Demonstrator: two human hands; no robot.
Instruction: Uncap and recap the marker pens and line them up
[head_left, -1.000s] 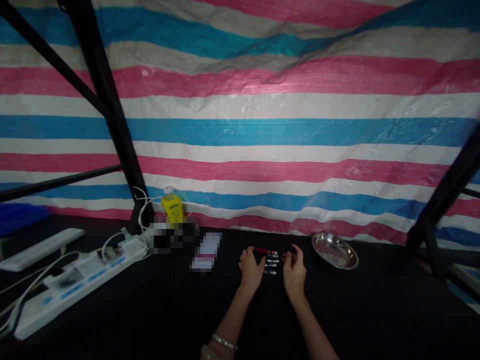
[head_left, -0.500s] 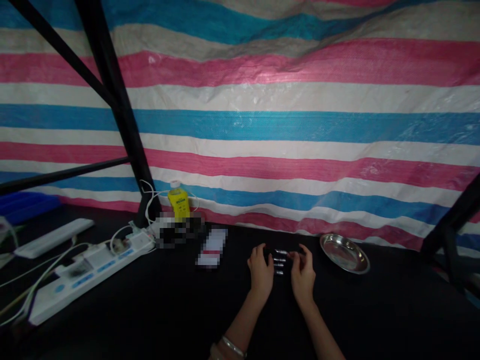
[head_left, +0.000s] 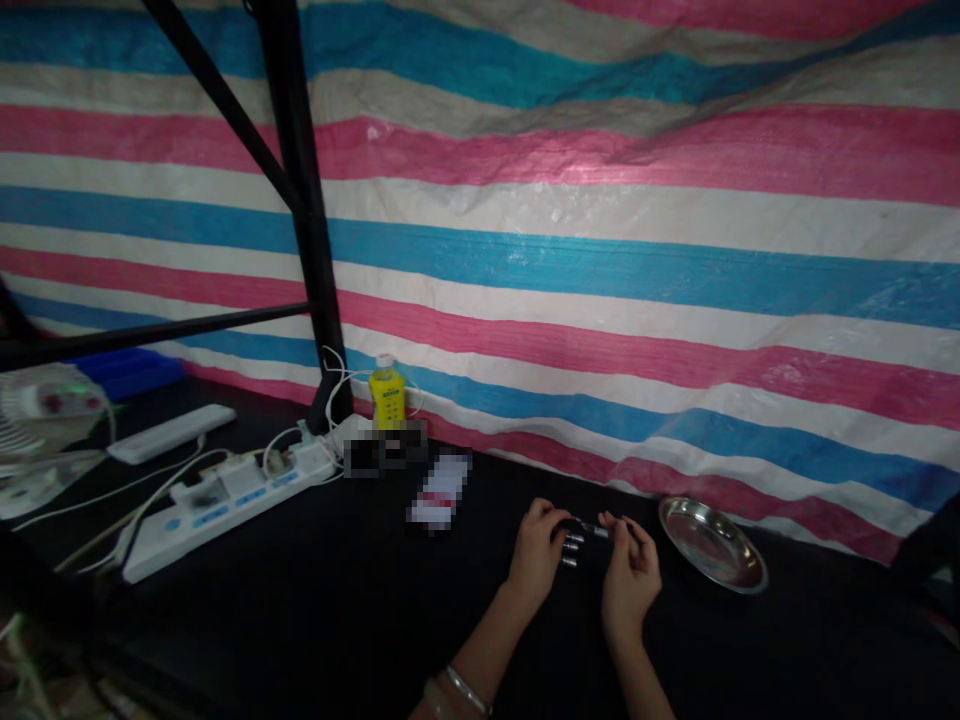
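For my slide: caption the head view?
Two hands at small silver pieces on a black table, a metal dish to the right.

Makeshift work booth, by look of it, exact trade unclear. Striped plastic tarp (head_left: 525, 240) hung as wall, creased, red, white and blue. Black metal frame (head_left: 306, 200) with diagonal brace standing in front of it. Plain black tabletop (head_left: 337, 620) serving as bench. Long power strip (head_left: 161, 547) with adapters (head_left: 199, 497) plugged in, small fan (head_left: 52, 402), blue plastic tray (head_left: 131, 370) at left. Yellow bottle (head_left: 388, 402) near frame. Improvised workshop corner rather than furnished home or office.
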